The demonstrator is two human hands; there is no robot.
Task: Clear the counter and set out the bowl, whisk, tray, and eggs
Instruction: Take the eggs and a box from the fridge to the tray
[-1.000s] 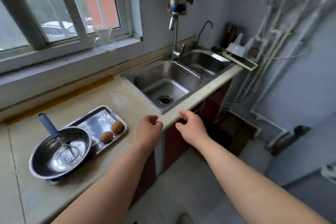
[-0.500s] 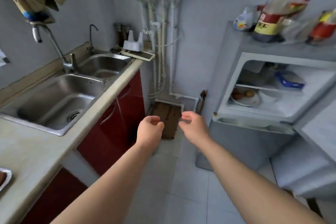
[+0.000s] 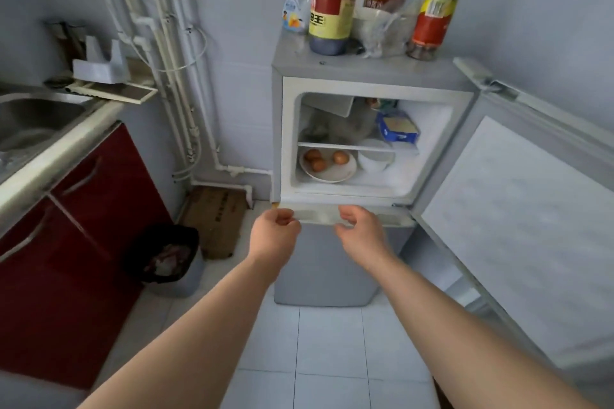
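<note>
A small grey fridge (image 3: 332, 262) stands ahead with its upper door (image 3: 518, 236) swung open to the right. On its lower shelf a white plate (image 3: 332, 174) holds three brown eggs (image 3: 318, 163). A white bowl (image 3: 373, 159) sits beside the plate. My left hand (image 3: 274, 236) and my right hand (image 3: 360, 232) hover side by side just below the open compartment, fingers loosely curled, holding nothing. The metal bowl, whisk and tray are out of view.
Several sauce bottles (image 3: 330, 7) stand on top of the fridge. The counter edge with the sink (image 3: 30, 123) and red cabinets (image 3: 66, 226) runs along the left. A bin with a black bag (image 3: 166, 259) and cardboard (image 3: 216, 219) sit on the tiled floor.
The view has swung right, from the counter with bowl, whisk, tray and eggs to the open fridge. Both hands stay empty and now reach toward the fridge opening.
</note>
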